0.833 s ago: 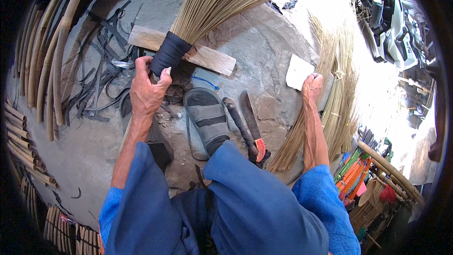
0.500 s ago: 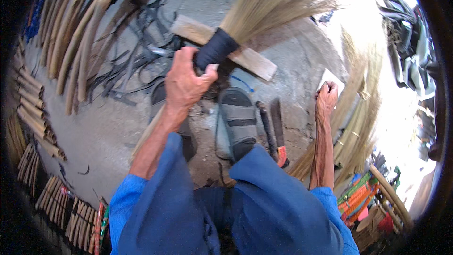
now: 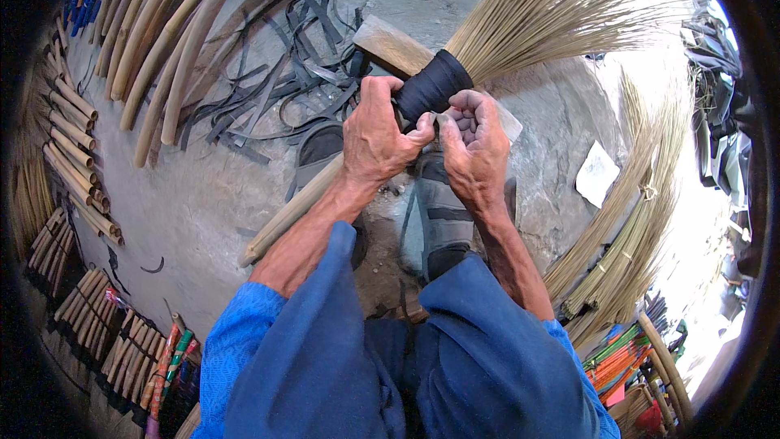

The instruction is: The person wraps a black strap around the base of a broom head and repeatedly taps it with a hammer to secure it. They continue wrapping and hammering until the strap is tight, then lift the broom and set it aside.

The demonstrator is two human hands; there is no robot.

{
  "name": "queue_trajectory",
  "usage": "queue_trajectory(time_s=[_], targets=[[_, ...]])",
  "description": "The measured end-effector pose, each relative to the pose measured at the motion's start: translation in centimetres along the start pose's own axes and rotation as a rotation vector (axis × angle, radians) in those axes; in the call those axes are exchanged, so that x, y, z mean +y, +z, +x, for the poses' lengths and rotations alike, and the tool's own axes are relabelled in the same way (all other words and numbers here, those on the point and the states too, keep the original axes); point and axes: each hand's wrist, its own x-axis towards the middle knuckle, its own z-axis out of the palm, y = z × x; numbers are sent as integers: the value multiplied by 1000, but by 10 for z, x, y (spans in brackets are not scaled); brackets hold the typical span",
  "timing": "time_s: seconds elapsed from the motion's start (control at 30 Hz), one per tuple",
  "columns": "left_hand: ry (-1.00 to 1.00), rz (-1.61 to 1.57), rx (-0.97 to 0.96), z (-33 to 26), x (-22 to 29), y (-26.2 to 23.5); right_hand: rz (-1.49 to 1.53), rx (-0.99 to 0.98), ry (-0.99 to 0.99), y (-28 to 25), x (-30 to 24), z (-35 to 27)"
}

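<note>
A broom lies slanting before me: its straw bristles [image 3: 561,20] fan out to the far right, and a black band [image 3: 435,83] is wound round their base. From under my left wrist its pale wooden handle [image 3: 294,210] comes out toward me. My left hand [image 3: 375,136] grips the broom at the near edge of the band, thumb pointing right. Against that same edge, my right hand [image 3: 478,146] is closed in a pinch, its fingertips touching or nearly touching the left thumb. Whatever it pinches is too small to name. Beneath the band is a wooden block [image 3: 393,42].
Dark cut strips [image 3: 313,73] lie tangled on the ground at the far left. Long curved sticks [image 3: 195,41] and bundled shorter sticks [image 3: 71,154] line the left. A white sheet [image 3: 597,173] and loose straw bundles [image 3: 630,228] lie at right. My sandalled foot [image 3: 445,211] is below my hands.
My right hand has left the white sheet at the right and come over to the broom's band, beside my left hand. The left hand still holds the broom. The whole view has shifted slightly.
</note>
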Motion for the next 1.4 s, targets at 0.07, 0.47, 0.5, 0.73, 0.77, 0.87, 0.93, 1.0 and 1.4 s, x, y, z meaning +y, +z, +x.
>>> queue_trajectory(time_s=[0.07,0.47,0.5,0.73,0.77,0.87,0.93,1.0,1.4], targets=[[-9,-10,-3,-1,-1,0,-25,-9,39,5,0,2],[55,-18,18,-1,-9,0,-9,-15,-40,16,-3,5],[58,-20,20,-2,-8,0,-50,-23,-71,15,-4,6],[170,-63,53,-2,-8,-1,-272,-117,-143,9,-17,17],[174,-64,35,-3,-8,-1,-319,-137,-143,9,-20,19],[190,-65,6,-5,-7,-3,-431,-189,-278,8,-27,24],[187,-64,13,-6,-5,-3,-487,-241,-314,7,-32,26],[150,-97,10,-7,-5,-3,-538,-284,-344,7,-36,29],[28,-240,-8,-5,-3,-9,-431,-379,-357,4,-48,43]])
